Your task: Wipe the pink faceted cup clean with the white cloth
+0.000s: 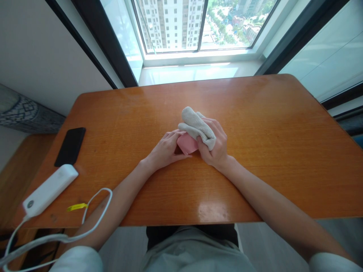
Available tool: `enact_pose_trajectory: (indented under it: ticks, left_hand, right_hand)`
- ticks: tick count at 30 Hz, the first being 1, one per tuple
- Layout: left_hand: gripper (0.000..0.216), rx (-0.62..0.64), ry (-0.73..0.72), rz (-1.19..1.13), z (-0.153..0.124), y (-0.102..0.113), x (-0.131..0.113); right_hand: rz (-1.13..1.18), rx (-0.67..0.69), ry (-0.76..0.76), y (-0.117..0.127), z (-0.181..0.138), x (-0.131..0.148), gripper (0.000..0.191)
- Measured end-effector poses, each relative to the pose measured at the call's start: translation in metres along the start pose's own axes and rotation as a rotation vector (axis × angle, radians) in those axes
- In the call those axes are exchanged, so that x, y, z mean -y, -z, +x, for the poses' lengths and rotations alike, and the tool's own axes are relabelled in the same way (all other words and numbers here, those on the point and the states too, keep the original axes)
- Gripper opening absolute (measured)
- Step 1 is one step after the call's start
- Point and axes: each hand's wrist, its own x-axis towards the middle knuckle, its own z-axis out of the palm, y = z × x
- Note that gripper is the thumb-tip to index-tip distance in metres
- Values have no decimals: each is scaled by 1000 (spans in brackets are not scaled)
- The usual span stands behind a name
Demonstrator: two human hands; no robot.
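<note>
A rolled beige sock (196,125) with a pink toe part (187,143) lies at the middle of the orange wooden table (255,113). My right hand (216,147) is wrapped round the beige roll, thumb on top. My left hand (166,151) rests on the table beside it, fingertips pinching the pink end. Both forearms reach in from the near edge.
A black phone (70,146) lies flat near the table's left edge. Nearer to me is a white power bank (49,190) with a white cable (96,211) looping off the edge. A large window (198,26) is behind the table.
</note>
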Motion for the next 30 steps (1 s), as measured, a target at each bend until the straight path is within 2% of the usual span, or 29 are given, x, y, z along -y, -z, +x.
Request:
enact_pose_trajectory:
  ticks: [6, 10, 15, 19, 24, 30]
  left_hand:
    - [80, 82, 53, 62, 5, 0, -7]
    - [71, 115, 33, 105, 7, -1, -7]
    - [63, 24, -5, 51, 7, 3, -5]
    - [69, -68, -39, -30, 5, 5, -3]
    - [77, -173, -61, -137, -2, 4, 3]
    - [45, -139, -5, -186, -5, 6, 0]
  right_hand:
    - [-195, 135, 191, 4, 5, 9, 49]
    - [-259, 220, 201, 5, 4, 16, 50]
    - [-165, 256, 116, 7, 5, 13, 49]
    - [-119, 272, 78, 8, 5, 10, 50]
    - [-129, 342, 108, 3, 5, 18, 56]
    - [-174, 361, 175, 0, 7, 31, 61]
